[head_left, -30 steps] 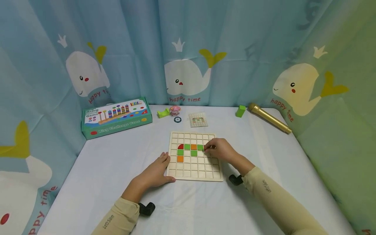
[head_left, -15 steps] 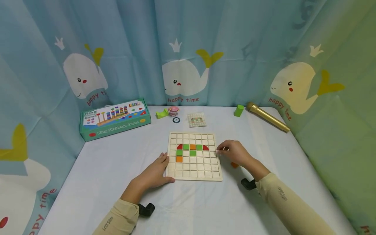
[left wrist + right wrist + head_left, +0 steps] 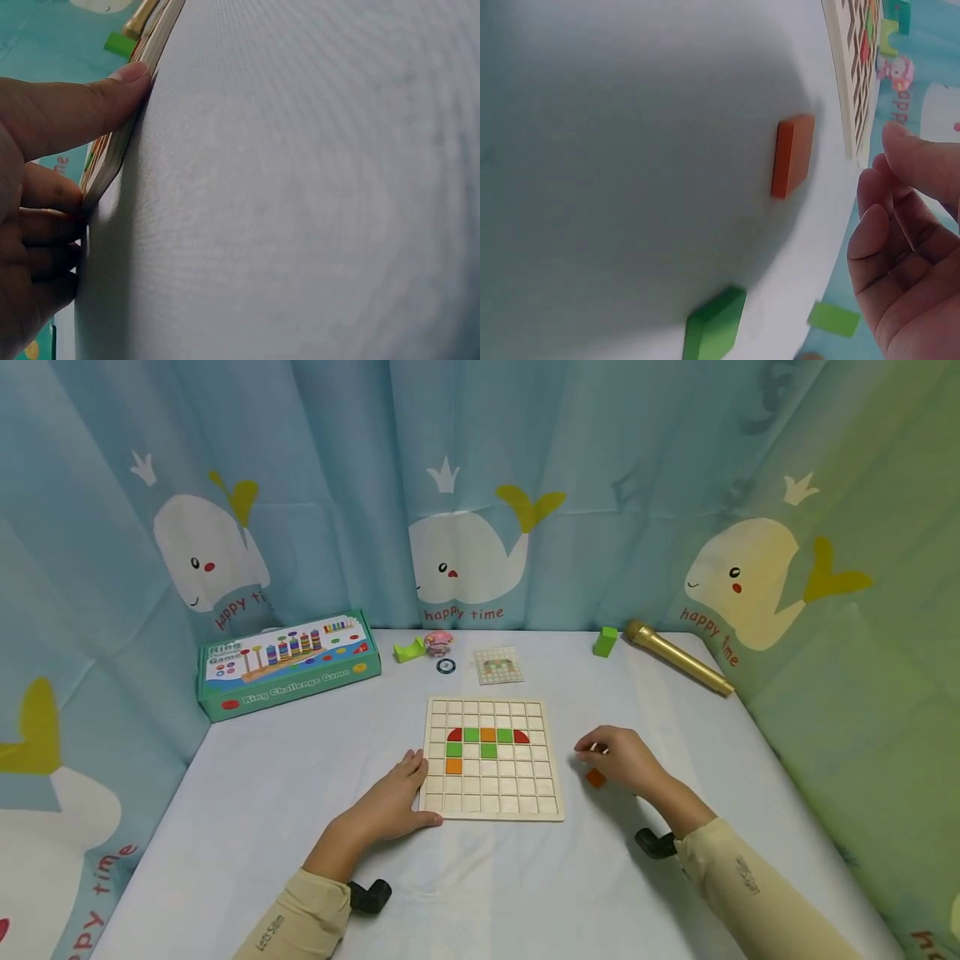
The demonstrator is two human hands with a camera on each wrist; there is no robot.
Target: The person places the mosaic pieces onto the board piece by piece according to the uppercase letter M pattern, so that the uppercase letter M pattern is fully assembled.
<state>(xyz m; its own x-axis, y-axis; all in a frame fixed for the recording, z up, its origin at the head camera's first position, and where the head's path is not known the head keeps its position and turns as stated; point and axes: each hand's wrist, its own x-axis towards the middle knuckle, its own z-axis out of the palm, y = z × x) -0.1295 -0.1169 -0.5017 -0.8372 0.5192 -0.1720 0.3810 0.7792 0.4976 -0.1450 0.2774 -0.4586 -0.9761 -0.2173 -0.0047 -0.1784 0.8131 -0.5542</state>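
Observation:
A square wooden grid board (image 3: 491, 807) lies on the table in the head view. In its cells sit two rounded red pieces (image 3: 521, 737), several green squares (image 3: 489, 751) and two orange squares (image 3: 453, 766). My left hand (image 3: 390, 797) rests at the board's near left corner, fingers along the left side, thumb (image 3: 127, 86) at the front edge. My right hand (image 3: 622, 760), fingers loosely bent and holding nothing, hovers right of the board, close over a loose orange block (image 3: 793, 156). A loose green block (image 3: 716, 326) shows in the right wrist view; the hand hides it in the head view.
Behind the board lies a small pattern card (image 3: 498, 666). A Ring Challenge Game box (image 3: 292, 664) stands back left. Along the back are a green curved piece (image 3: 409, 650), pink figurine (image 3: 438, 643), dark round disc (image 3: 446, 666), green block (image 3: 605, 642) and gold microphone (image 3: 678, 658).
My right hand let go of a red rounded piece in the board, at the row's right end, and moved right over the orange block. My left hand stayed at the board's corner.

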